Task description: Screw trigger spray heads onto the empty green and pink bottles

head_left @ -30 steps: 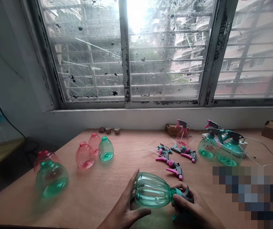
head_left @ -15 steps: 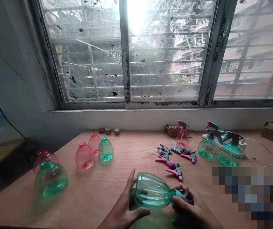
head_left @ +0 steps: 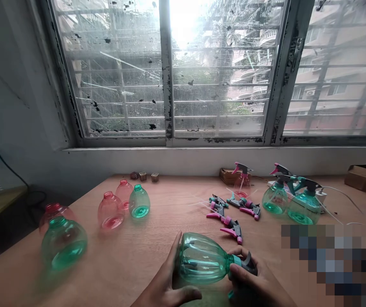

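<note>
ribbed see-through green bottle [head_left: 204,259] is sideways at the near middle, base a touch lower than 1 second ago, left hand [head_left: 168,281] spread loosely there, right hand [head_left: 258,277] gripping the grey spray head [head_left: 249,264]

A window frame [head_left: 167,85] (patchy in places) stands behind three small blocks [head_left: 142,176] and, far right, a brown box [head_left: 364,179].

1 held btl [head_left: 204,259], 5 open btls [head_left: 140,202]
</note>
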`<state>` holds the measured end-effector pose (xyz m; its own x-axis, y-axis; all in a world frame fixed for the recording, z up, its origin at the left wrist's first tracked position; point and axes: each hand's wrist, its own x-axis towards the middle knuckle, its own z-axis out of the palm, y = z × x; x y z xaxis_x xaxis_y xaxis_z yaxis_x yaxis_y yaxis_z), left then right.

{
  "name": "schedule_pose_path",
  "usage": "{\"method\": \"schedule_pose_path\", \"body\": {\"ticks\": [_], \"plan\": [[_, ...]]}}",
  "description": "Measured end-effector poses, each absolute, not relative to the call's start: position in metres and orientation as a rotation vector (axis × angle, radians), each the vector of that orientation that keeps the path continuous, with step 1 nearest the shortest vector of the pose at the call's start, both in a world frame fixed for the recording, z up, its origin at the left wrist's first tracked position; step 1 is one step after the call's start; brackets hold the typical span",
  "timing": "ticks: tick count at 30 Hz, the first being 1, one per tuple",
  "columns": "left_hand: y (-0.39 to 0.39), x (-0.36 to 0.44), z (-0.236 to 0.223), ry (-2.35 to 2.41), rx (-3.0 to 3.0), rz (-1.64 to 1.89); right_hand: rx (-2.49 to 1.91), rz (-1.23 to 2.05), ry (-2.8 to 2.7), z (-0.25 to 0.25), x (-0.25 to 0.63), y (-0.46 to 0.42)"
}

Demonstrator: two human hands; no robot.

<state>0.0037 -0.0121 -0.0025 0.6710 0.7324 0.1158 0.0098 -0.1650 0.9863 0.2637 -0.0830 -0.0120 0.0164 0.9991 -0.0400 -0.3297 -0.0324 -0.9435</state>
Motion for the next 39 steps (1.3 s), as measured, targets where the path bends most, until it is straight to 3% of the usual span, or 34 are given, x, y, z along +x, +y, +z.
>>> {"method": "schedule_pose_path", "body": {"ticks": [39], "plan": [[-0.021, 0.004, 0.011, 0.567, 1.513, 0.676, -0.966, 1.346, -1.01, -0.018, 0.271, -0.081]]}}
